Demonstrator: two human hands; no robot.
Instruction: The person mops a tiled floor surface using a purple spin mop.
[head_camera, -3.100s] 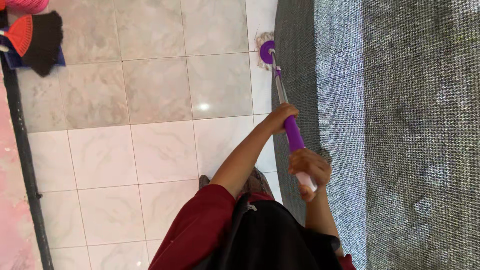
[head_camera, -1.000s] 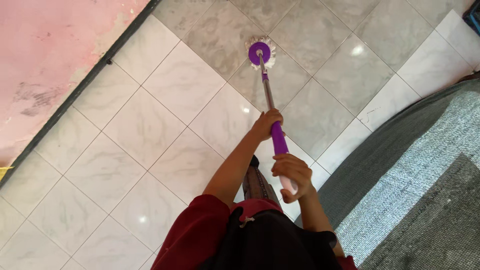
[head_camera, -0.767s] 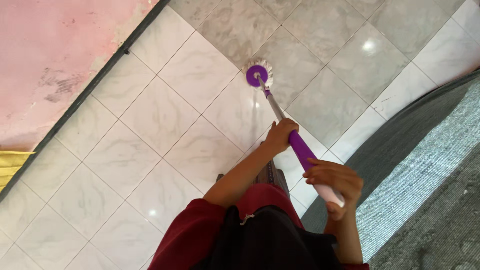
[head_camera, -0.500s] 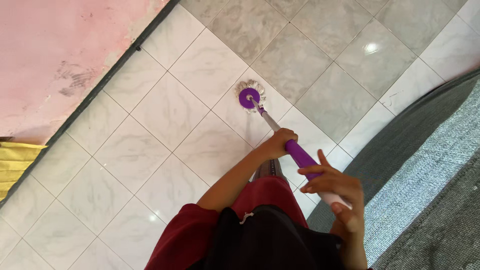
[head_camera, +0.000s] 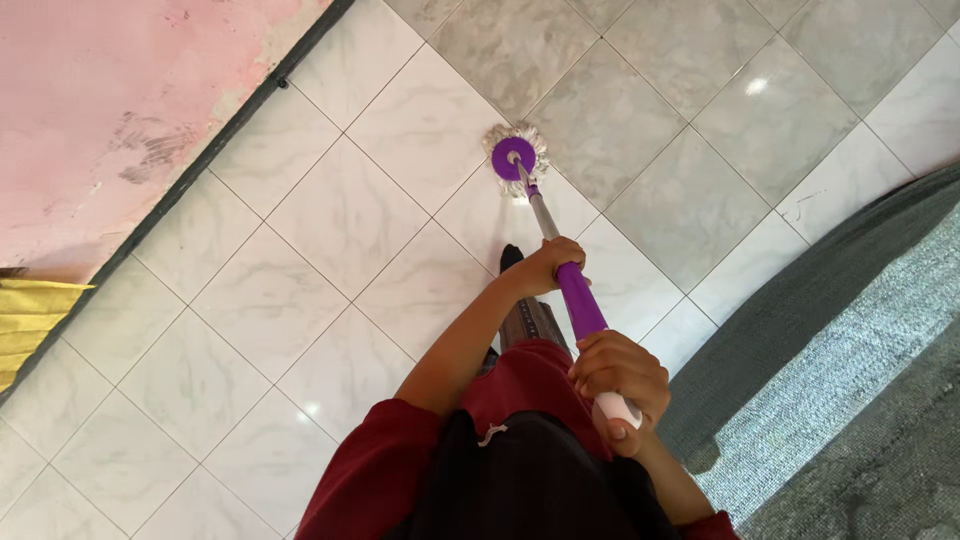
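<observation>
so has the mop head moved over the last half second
Yes. The mop head has slid away from the person toward the grey tiles, now sitting by their edge.

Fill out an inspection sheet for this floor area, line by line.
Surface: glossy marbled floor tiles, white and grey.
Job's things: mop with a purple disc head resting on a tile, metal shaft and purple sleeve.
Clutter: nothing seen.
Grips: left hand closed around the shaft's purple sleeve; right hand closed over the white handle end.
Cables: nothing seen.
Surroundings: grey woven rug at right, pink wall with dark skirting, yellow object at the left edge.
</observation>
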